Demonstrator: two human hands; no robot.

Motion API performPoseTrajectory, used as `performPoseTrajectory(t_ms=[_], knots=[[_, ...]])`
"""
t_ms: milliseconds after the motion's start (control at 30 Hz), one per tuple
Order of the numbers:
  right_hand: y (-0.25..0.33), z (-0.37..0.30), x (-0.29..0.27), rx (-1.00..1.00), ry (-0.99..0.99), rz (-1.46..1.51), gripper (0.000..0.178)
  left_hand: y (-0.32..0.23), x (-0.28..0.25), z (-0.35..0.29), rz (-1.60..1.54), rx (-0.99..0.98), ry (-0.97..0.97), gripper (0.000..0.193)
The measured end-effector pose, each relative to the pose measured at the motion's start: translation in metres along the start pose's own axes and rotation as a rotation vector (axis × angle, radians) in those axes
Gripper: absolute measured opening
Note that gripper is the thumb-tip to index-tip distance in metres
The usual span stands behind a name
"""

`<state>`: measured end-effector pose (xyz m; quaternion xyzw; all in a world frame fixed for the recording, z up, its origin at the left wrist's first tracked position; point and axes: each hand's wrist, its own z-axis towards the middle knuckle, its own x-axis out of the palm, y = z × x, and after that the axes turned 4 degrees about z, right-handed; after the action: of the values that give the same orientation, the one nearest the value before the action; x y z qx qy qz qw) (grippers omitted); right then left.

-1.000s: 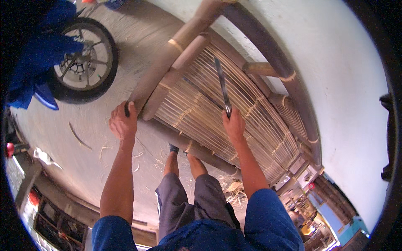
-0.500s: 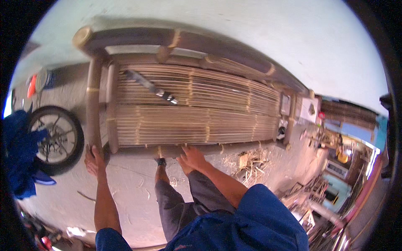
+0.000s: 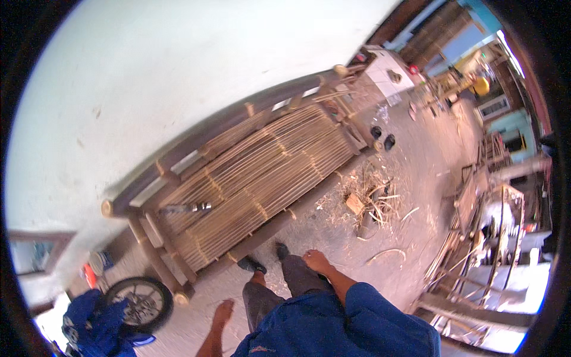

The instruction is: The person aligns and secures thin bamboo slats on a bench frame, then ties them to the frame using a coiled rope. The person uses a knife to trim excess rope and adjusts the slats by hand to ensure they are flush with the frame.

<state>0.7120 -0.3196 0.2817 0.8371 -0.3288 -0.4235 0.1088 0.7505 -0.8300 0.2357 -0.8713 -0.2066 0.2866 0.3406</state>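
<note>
A bamboo bench (image 3: 256, 205) with a slatted seat and thick dark poles stands slanting along the pale wall, in front of me. Apart from its front pole, my left hand (image 3: 223, 310) hangs over the floor near the bench's left end. My right hand (image 3: 317, 260) is beside my right thigh, also away from the bench. Neither hand shows anything in it; blur hides how the fingers lie. On the left part of the seat rests a long dark tool (image 3: 187, 208) with shiny bands at one end.
A spoked wheel with a black tyre (image 3: 140, 303) and a blue cloth (image 3: 92, 321) are at lower left. Bamboo shavings (image 3: 372, 205) lie in a heap right of the bench, near a pair of dark shoes (image 3: 383, 137). Stacked wood and frames (image 3: 476, 256) line the right side.
Both hands have come off the bench's front pole. My view has turned, so the bench now slants up to the right, and my body stands farther back from it.
</note>
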Motion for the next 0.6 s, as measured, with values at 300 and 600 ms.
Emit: performPoseTrajectory(t_ms=[300,600], knots=[[0.004,-0.031,0.001,-0.035,-0.1,0.31,0.044,-0.148,0.002,0.015,-0.002,-0.232,0.013,0.059],[-0.256,-0.136,-0.004,0.1,-0.541,0.162,0.028,-0.235,0.035,0.059,0.432,-0.127,0.071,0.049]])
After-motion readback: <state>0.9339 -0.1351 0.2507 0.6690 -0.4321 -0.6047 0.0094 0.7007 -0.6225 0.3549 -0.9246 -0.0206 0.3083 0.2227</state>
